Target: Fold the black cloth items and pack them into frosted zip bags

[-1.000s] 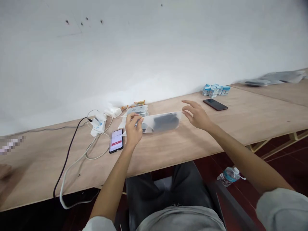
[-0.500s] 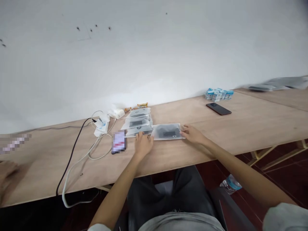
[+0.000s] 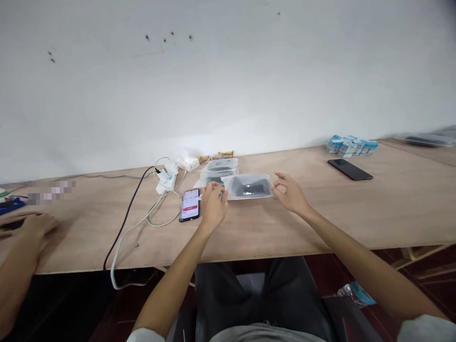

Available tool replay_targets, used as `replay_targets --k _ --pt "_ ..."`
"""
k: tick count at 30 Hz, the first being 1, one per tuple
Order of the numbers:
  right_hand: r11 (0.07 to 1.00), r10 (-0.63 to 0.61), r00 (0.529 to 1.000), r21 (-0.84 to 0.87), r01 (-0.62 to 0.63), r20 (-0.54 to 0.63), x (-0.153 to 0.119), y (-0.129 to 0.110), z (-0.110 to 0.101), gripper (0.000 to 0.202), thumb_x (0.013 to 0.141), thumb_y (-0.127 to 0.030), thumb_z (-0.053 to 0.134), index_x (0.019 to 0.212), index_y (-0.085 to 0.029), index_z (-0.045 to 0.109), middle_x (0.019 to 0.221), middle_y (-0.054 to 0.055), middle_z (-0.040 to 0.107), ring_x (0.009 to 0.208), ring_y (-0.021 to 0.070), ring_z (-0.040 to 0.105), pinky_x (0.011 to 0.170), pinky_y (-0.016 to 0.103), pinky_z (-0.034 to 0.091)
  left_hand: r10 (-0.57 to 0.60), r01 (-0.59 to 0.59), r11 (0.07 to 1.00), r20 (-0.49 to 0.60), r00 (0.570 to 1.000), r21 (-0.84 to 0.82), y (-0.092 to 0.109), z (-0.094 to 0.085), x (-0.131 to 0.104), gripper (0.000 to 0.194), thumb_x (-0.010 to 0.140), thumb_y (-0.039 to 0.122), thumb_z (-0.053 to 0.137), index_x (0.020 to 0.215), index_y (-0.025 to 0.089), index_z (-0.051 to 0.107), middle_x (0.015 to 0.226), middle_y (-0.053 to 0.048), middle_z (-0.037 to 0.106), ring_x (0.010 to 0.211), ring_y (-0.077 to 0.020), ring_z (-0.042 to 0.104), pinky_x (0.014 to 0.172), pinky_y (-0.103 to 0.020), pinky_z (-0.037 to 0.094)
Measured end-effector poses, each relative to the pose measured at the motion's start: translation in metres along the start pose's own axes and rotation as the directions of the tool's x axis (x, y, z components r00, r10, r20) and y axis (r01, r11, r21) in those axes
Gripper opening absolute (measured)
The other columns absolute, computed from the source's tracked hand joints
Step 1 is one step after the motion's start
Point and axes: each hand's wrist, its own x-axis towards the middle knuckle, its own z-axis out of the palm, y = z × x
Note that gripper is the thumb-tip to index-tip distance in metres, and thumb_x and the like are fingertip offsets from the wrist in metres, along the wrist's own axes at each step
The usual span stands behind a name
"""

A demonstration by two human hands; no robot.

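Pouch (image 3: 251, 186): right there between left hand (image 3: 214, 204) and right hand (image 3: 289, 194), frosted, dark inside; over or on the bench (image 3: 249, 232), cannot tell which.
Long axis: left to right, straight across the front, with one short end towards each hand.
Left hand: at the left end, with fingers bent and thumb by the near corner; partly closed, cannot tell whether pinching or only touching.
Right hand: at the opposite end, with forefinger and thumb curled close together right at the edge; nearly closed, cannot tell if gripping.
Nearer hand: a close call, each at its own end, neither clearly ahead.
Stack (image 3: 219, 165): just behind and to the left, partly hidden by pouch and left hand.
Lit phone (image 3: 190, 205): flat, near, to the left of the left hand.
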Motion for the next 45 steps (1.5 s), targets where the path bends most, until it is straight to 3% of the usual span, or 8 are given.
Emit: replay_targets --k 5,8,13,16,19,26,36,45 --pt "0.988 -0.141 0.99 0.067 0.142 -0.03 0.051 -0.041 0.05 0.01 0.081 -0.021 0.054 0.077 -0.021 0.063 0.133 0.014 0.057 0.12 0.0292 0.056 0.102 0.048 0.043 -0.019 0.031 0.997 -0.172 0.985 0.07 -0.049 -0.025 0.034 0.007 0.087 0.021 0.058 0.082 0.021 0.064 0.111 -0.009 0.056 0.104 -0.0261 0.052 0.096 -0.045 0.043" --pt "0.992 -0.123 0.991 0.0 0.123 -0.051 0.083 -0.057 0.081 0.012 0.082 -0.017 0.052 0.078 -0.019 0.063 0.133 0.014 0.056 0.118 0.0288 0.055 0.1 0.046 0.044 -0.088 0.107 0.987 -0.155 0.984 0.116 -0.08 -0.022 0.063 0.008 0.089 0.022 0.057 0.087 0.02 0.064 0.111 -0.01 0.057 0.107 -0.0261 0.052 0.099 -0.044 0.043" --pt "0.967 0.043 0.999 -0.253 -0.044 -0.011 0.105 -0.057 0.121 0.026 0.087 -0.019 0.05 0.109 -0.012 0.062 0.137 0.021 0.051 0.121 0.0352 0.052 0.099 0.051 0.042 -0.156 0.158 0.971 -0.022 0.987 0.182 -0.103 0.006 0.092 0.029 0.091 0.03 0.052 0.113 0.013 0.06 0.124 -0.018 0.055 0.122 -0.0326 0.048 0.103 -0.05 0.039" --pt "0.949 -0.063 0.988 -0.299 0.104 0.144 0.098 -0.049 0.138 0.041 0.091 -0.026 0.049 0.129 -0.01 0.053 0.147 0.021 0.042 0.132 0.0356 0.042 0.107 0.051 0.036 -0.036 -0.008 0.971 0.181 0.983 0.24 -0.099 0.027 0.089 0.051 0.094 0.04 0.047 0.136 0.012 0.045 0.145 -0.02 0.042 0.135 -0.0358 0.036 0.107 -0.052 0.034" --pt "0.941 -0.123 0.933 -0.259 0.218 0.339 0.093 -0.041 0.148 0.048 0.094 -0.032 0.045 0.138 -0.012 0.047 0.152 0.018 0.038 0.139 0.0336 0.035 0.111 0.05 0.033 0.001 -0.128 0.952 0.415 0.91 0.28 -0.092 0.041 0.082 0.055 0.095 0.042 0.042 0.143 0.015 0.038 0.153 -0.018 0.035 0.14 -0.0355 0.032 0.109 -0.053 0.032" --pt "0.959 -0.156 0.928 -0.173 0.225 0.339 0.077 -0.016 0.125 0.059 0.098 -0.044 0.033 0.148 -0.014 0.034 0.156 0.015 0.033 0.145 0.029 0.027 0.116 0.048 0.027 0.016 -0.128 0.952 0.372 0.928 0.278 -0.072 0.046 0.056 0.058 0.097 0.041 0.038 0.148 0.013 0.032 0.157 -0.018 0.028 0.144 -0.035 0.026 0.113 -0.054 0.027" --pt "0.959 0.011 0.877 -0.255 0.128 0.48 -0.026 0.02 0.056 0.06 0.097 -0.051 0.033 0.144 -0.015 0.042 0.153 0.016 0.039 0.143 0.0295 0.031 0.116 0.047 0.026 0.037 -0.09 0.992 0.495 0.868 0.083 -0.032 0.032 -0.038 0.051 0.096 0.04 0.041 0.139 0.012 0.045 0.153 -0.018 0.035 0.142 -0.0317 0.03 0.115 -0.05 0.029" --pt "0.954 -0.035 0.906 -0.256 0.156 0.423 -0.041 0.015 0.048 0.041 0.095 -0.035 0.043 0.128 -0.014 0.059 0.139 0.016 0.056 0.13 0.0283 0.05 0.108 0.045 0.038 0.07 -0.107 0.992 0.407 0.911 0.068 -0.032 0.029 -0.054 0.033 0.094 0.029 0.042 0.12 0.016 0.059 0.136 -0.015 0.051 0.126 -0.0269 0.049 0.107 -0.047 0.04"
